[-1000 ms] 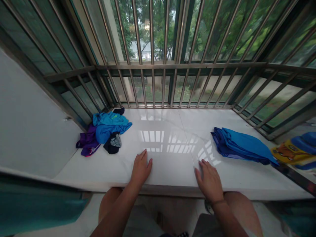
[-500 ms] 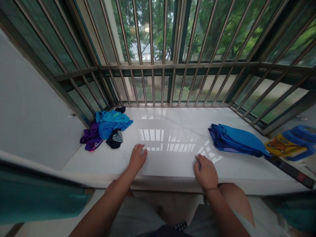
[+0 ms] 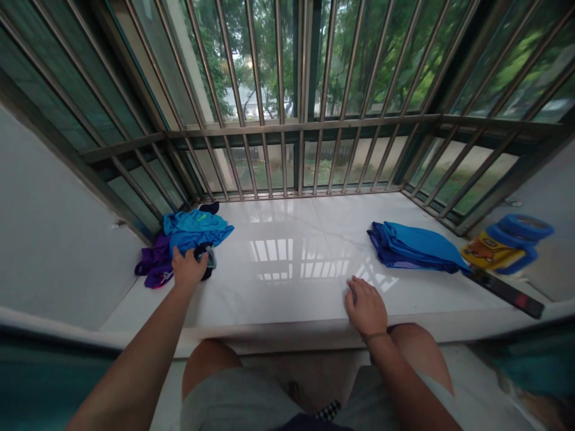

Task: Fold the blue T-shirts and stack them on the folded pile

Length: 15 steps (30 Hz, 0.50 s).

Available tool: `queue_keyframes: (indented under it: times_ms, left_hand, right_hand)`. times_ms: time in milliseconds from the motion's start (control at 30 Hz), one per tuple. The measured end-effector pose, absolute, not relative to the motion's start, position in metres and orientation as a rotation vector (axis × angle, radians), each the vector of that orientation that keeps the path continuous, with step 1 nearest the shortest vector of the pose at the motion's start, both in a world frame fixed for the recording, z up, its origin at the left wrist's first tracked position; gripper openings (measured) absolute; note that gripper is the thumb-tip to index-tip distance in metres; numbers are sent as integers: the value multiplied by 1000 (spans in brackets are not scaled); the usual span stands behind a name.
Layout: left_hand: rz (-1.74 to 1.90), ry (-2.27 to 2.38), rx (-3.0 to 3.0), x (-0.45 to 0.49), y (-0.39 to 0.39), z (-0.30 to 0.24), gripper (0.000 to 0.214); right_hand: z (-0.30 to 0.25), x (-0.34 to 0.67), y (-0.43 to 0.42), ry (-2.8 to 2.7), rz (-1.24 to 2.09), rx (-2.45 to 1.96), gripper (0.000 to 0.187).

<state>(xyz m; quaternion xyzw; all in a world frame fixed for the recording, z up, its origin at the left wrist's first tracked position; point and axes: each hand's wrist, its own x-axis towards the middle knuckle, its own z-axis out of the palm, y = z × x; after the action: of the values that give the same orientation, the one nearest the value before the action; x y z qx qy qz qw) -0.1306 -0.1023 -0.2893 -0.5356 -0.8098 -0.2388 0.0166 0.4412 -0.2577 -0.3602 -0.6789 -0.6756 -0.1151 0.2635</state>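
Note:
My left hand (image 3: 187,267) reaches out to a loose heap of clothes at the left end of a white marble window sill (image 3: 287,269). Its fingers close on a small dark garment (image 3: 207,261) at the heap's near edge. Behind it lie a crumpled light blue shirt (image 3: 195,228) and a purple garment (image 3: 155,264). My right hand (image 3: 365,306) rests palm down near the sill's front edge, fingers loosely curled with nothing in them. A folded stack of blue clothes (image 3: 413,245) lies to its right.
Metal window bars (image 3: 287,120) fence the sill at the back and both sides. A yellow and blue cartoon cushion (image 3: 505,242) and a dark flat bar (image 3: 507,290) sit at the far right. My knees show below the sill's edge.
My left hand has left the middle of the sill and moved left to the heap, closing on the dark garment. My right hand has hardly moved. The view has shifted slightly left.

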Motion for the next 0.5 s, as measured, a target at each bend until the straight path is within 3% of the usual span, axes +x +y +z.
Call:
queue_keyframes:
  times_ms: [133, 233, 500]
  left_hand:
    - [-775, -2627, -1689, -151, -68, -271, 45]
    - [-829, -2608, -1683, -161, -50, -255, 42]
    - [-1149, -2606, -1781, -147, -10, -252, 72]
  right_hand:
    - [-358, 441, -258, -1826, -319, -1837, 35]
    - [-358, 441, -258, -1821, -313, -1835, 35]
    - [-357, 442, -259, -1848, -324, -1837, 34]
